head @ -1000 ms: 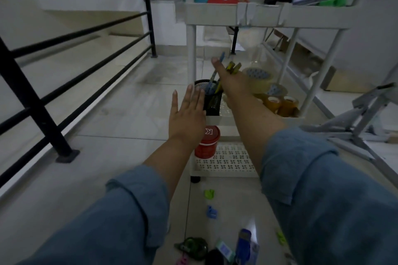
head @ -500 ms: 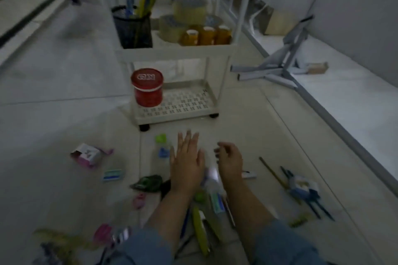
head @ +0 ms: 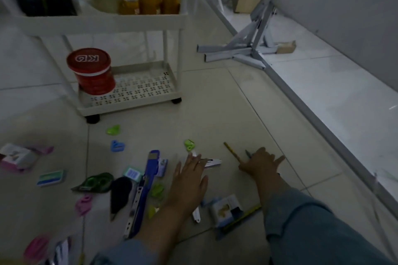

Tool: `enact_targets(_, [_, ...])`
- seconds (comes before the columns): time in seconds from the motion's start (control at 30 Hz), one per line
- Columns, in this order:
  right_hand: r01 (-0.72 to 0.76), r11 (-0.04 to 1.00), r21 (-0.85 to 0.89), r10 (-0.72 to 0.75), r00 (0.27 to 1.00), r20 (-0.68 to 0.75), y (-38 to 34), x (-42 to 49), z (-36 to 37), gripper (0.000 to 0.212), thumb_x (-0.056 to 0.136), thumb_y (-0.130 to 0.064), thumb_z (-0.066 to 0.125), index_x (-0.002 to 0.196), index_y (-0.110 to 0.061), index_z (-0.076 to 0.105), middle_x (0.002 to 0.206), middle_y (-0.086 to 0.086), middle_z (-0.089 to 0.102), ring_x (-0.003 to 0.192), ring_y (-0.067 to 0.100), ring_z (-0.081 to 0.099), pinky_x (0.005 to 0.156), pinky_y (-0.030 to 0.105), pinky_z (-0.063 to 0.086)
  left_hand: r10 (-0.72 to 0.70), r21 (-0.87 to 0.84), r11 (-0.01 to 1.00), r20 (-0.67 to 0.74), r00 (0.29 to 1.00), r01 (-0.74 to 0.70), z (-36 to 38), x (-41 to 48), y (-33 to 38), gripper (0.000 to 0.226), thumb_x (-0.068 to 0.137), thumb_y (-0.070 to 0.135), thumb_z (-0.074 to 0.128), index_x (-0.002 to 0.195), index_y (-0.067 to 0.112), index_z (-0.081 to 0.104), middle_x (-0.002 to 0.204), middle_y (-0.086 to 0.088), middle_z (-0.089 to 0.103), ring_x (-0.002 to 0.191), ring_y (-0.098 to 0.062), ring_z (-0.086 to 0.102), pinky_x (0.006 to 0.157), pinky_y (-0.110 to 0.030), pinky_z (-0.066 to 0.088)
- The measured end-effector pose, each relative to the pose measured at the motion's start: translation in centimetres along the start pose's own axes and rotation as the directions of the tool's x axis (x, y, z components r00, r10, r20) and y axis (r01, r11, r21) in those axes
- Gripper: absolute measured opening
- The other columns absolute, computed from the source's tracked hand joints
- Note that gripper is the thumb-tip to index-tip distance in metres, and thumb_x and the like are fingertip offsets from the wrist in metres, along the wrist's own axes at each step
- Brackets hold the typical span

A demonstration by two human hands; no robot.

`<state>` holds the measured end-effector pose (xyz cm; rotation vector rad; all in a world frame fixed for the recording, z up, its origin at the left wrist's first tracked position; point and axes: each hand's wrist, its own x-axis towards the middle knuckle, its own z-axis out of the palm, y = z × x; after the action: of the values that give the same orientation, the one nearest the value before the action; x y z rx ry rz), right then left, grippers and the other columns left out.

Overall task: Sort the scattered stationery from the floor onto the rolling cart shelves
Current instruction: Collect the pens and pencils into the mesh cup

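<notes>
The left hand (head: 189,180) lies flat, fingers straight and close together, its tips over a white item (head: 213,162). At its 3 o'clock, the right hand (head: 261,162) bends over a pencil (head: 230,151) and a pen (head: 247,153); I cannot tell whether it grips them. Stationery (head: 150,168) lies scattered on the floor (head: 215,114) at the left hand's 9 o'clock, and the cart (head: 129,104) stands at 11 o'clock with a red tub (head: 91,71) on its bottom shelf.
</notes>
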<state>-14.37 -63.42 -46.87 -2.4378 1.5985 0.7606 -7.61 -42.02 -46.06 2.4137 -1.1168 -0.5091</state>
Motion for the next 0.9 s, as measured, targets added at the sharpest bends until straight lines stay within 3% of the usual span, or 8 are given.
enact_targets(0.1, [0.032, 0.997, -0.067, -0.033, 0.999, -0.020, -0.8, 0.7, 0.1, 0.065, 0.079, -0.044, 0.060, 0.131, -0.008, 0.044, 0.130, 0.010, 0.050, 0.125, 0.026, 0.043, 0.113, 0.058, 0.003, -0.034, -0.018, 0.999, 0.006, 0.999, 0.034, 0.5, 0.2, 0.0, 0.048, 0.101, 0.030, 0.031, 0.147, 0.031, 0.017, 0.159, 0.009, 0.006, 0.147, -0.011, -0.007, 0.118, -0.030, 0.001])
enact_targets(0.27, [0.112, 0.993, 0.036, -0.107, 0.987, -0.116, -2.0, 0.4, 1.2, 0.030, 0.091, -0.020, 0.048, 0.119, -0.009, 0.047, 0.124, 0.009, 0.055, 0.116, 0.025, 0.052, 0.113, 0.042, 0.019, -0.054, -0.084, 0.995, 0.014, 0.998, 0.055, 1.2, 0.3, -1.1, 0.049, 0.100, 0.028, 0.034, 0.146, 0.030, 0.020, 0.157, 0.011, 0.011, 0.147, -0.016, -0.004, 0.118, -0.033, 0.006])
enact_targets(0.53, [0.212, 0.969, 0.125, -0.218, 0.976, 0.030, -2.8, 0.2, 1.0, 0.035, 0.090, -0.023, 0.056, 0.119, -0.005, 0.050, 0.125, 0.013, 0.053, 0.115, 0.028, 0.053, 0.093, 0.034, 0.043, -0.070, -0.164, 0.984, -0.033, 0.997, 0.064, 1.7, 1.4, -0.7, 0.046, 0.099, 0.027, 0.039, 0.144, 0.024, 0.028, 0.156, 0.003, 0.019, 0.147, -0.020, 0.002, 0.118, -0.031, 0.010])
enact_targets(0.77, [0.326, 0.931, 0.162, -0.331, 0.944, 0.003, -3.4, 0.1, -0.2, 0.027, 0.094, -0.018, 0.048, 0.113, -0.002, 0.059, 0.121, 0.018, 0.058, 0.110, 0.031, 0.056, 0.090, 0.034, 0.045, -0.100, -0.299, 0.952, -0.097, 0.990, 0.067, 1.7, 1.8, -0.5, 0.047, 0.097, 0.020, 0.045, 0.143, 0.018, 0.034, 0.155, -0.001, 0.023, 0.147, -0.020, 0.005, 0.115, -0.024, 0.010])
enact_targets(0.83, [0.399, 0.894, 0.204, -0.402, 0.915, -0.024, -3.9, -0.1, -0.9, 0.026, 0.093, -0.016, 0.050, 0.110, -0.001, 0.063, 0.116, 0.018, 0.061, 0.107, 0.031, 0.057, 0.088, 0.033, 0.046, -0.113, -0.380, 0.924, -0.140, 0.984, 0.052, 1.3, 1.9, -0.3, 0.043, 0.097, 0.016, 0.045, 0.140, 0.015, 0.038, 0.152, -0.004, 0.030, 0.145, -0.019, 0.015, 0.111, -0.018, 0.013])
enact_targets(0.9, [0.469, 0.834, 0.292, -0.467, 0.881, -0.081, -4.5, -0.5, -1.7, 0.023, 0.089, -0.011, 0.056, 0.106, 0.001, 0.067, 0.109, 0.019, 0.065, 0.098, 0.029, 0.060, 0.082, 0.030, 0.046, -0.176, -0.523, 0.850, -0.166, 0.970, 0.065, 0.9, 2.4, -0.2, 0.040, 0.097, 0.012, 0.045, 0.137, 0.013, 0.043, 0.144, -0.007, 0.042, 0.129, -0.016, 0.039, 0.103, -0.016, 0.026])
